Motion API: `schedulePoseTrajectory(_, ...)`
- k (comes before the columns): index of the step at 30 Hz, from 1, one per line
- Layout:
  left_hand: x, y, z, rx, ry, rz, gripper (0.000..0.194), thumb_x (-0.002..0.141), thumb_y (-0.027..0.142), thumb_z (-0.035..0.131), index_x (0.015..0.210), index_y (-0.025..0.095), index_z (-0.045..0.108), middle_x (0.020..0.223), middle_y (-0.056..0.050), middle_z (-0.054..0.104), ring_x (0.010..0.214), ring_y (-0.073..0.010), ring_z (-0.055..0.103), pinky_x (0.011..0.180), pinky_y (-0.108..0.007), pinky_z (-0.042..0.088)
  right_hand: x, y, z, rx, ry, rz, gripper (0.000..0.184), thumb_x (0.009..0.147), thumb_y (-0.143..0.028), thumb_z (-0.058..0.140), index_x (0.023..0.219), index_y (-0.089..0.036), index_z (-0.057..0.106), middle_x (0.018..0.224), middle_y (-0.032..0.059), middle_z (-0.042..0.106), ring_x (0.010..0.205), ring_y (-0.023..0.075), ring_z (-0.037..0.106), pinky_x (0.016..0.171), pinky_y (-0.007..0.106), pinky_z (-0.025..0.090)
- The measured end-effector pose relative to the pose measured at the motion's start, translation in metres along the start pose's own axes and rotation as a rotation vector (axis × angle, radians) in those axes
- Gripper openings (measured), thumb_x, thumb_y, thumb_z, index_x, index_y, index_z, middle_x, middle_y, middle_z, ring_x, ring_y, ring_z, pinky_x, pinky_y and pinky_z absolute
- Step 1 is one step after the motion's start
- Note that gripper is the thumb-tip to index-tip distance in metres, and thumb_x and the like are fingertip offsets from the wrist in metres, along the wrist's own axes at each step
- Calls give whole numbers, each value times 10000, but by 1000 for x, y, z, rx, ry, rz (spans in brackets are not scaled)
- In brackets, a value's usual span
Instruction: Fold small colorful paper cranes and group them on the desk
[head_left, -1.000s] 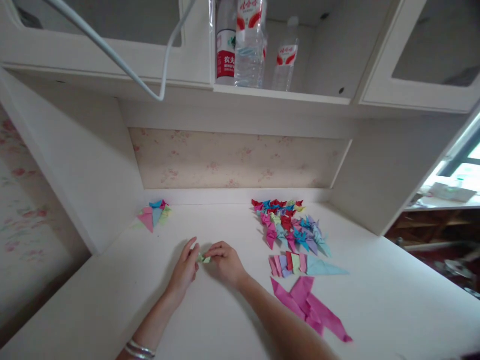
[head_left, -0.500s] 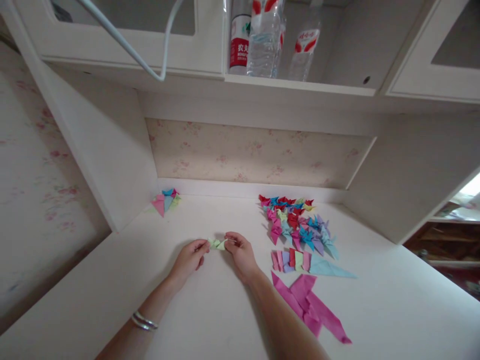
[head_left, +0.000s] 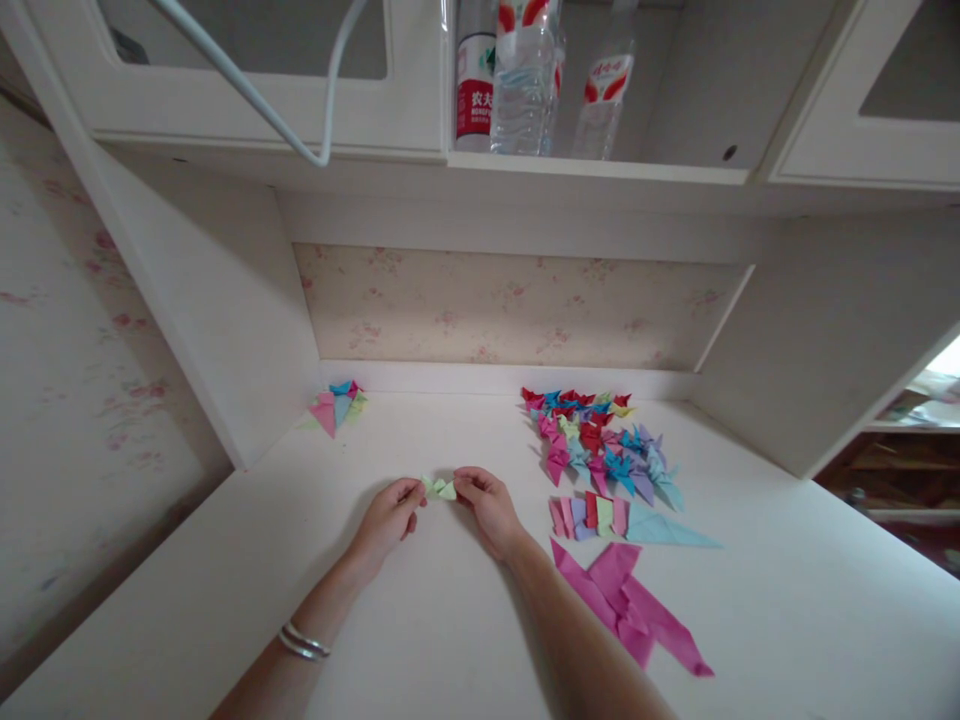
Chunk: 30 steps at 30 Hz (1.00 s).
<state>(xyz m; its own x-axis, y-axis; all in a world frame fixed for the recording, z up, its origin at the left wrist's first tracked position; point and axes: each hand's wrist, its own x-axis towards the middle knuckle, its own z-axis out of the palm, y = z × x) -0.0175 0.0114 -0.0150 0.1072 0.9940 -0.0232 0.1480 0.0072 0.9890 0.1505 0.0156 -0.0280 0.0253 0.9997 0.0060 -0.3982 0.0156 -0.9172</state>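
- Bracelets point(head_left: 304, 643), silver, circle the left wrist; the left forearm slants inward from the bottom edge, and the right forearm point(head_left: 570, 620) mirrors it.
- Left hand point(head_left: 390, 515) angles inward, fingers curled, thumb and fingertips closed on the left end of a small, pale green folded paper point(head_left: 442, 490).
- Right hand point(head_left: 487, 505) faces it, fingers bent, thumb and index finger pinching the paper's right end. The green paper spans the short space between the hands, at the middle of the white desk point(head_left: 420, 630).
- Large pink folded paper point(head_left: 626, 600) lies to the right of the right forearm.
- Beyond it, a row of small folded papers point(head_left: 589, 516) meets a pointed light blue paper point(head_left: 667, 526).
- Farther back, many-coloured folded paper shapes point(head_left: 592, 450) crowd together at right; a smaller paper cluster point(head_left: 339, 408) sits at back left.
- Floral panel point(head_left: 495, 310) behind; plastic bottles point(head_left: 523, 95) on a shelf above.
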Motion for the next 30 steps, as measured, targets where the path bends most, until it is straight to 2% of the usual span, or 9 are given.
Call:
schedulePoseTrajectory(6,0,-1,0,-2,-2,3,397,756,541,567,834,152,589,749,7,576,418,-47,413,372,-185,234,-3,-4,2,28,8,20,331,616,-353,781,874,-175,672,705,-7,617,671,129,544,701,287,438)
schedulePoseTrajectory(12,1,-2,0,6,7,9,405,759,549,570,844,154,596,751,2,585,428,-52,422,377,-186,254,-3,-5,4,-9,-10,4,292,643,-368,766,818,-152,676,687,-7,603,639,117,513,653,270,409)
schedulePoseTrajectory(22,-1,2,2,-20,12,11,404,735,542,589,857,157,599,759,9,591,417,-50,432,377,-191,241,-2,-2,-1,-161,-9,-41,264,703,-405,710,787,-156,690,600,-32,518,552,94,414,536,241,298)
schedulePoseTrajectory(30,0,0,4,25,48,24,381,734,528,563,831,161,599,751,-3,611,398,-58,428,369,-198,231,-3,-5,-1,-136,9,-3,267,668,-407,719,745,-154,682,604,-26,520,523,86,379,504,235,267)
